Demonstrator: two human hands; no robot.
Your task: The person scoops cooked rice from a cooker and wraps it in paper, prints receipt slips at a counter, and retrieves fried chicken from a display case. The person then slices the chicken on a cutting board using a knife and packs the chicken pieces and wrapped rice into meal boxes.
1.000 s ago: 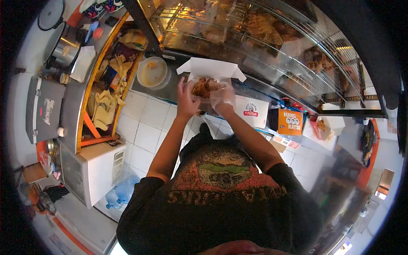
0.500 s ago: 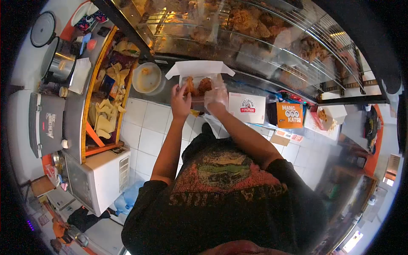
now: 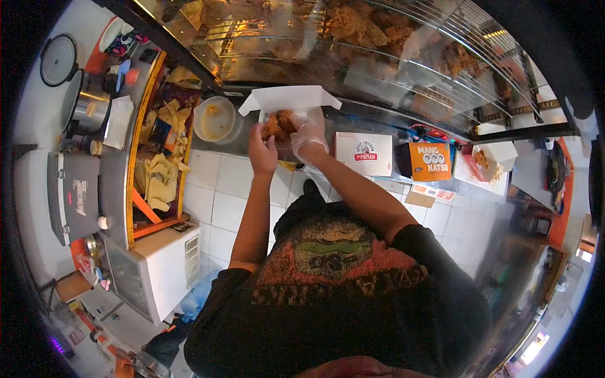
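Observation:
An open white takeaway box (image 3: 290, 97) sits on the counter below the display case, its lid raised at the back. Pieces of fried chicken (image 3: 277, 125) lie close together inside it. My bare left hand (image 3: 262, 151) is closed on the box's left front side, its fingertips at the rim close to the chicken. On the other side, my right hand (image 3: 309, 133) wears a clear plastic glove. Its fingers reach over the right side of the box and press around the right-hand chicken piece.
A glass display case (image 3: 372, 57) with fried chicken borders the counter. A plastic tub (image 3: 215, 120) stands left of the box; a closed white box (image 3: 363, 154) and an orange box (image 3: 428, 160) stand right. A wooden-edged bin (image 3: 161, 176) holds brown paper pieces.
My right hand has moved left, farther over the box, and the right chicken piece now lies against the left one. My left hand remains at the box's left side.

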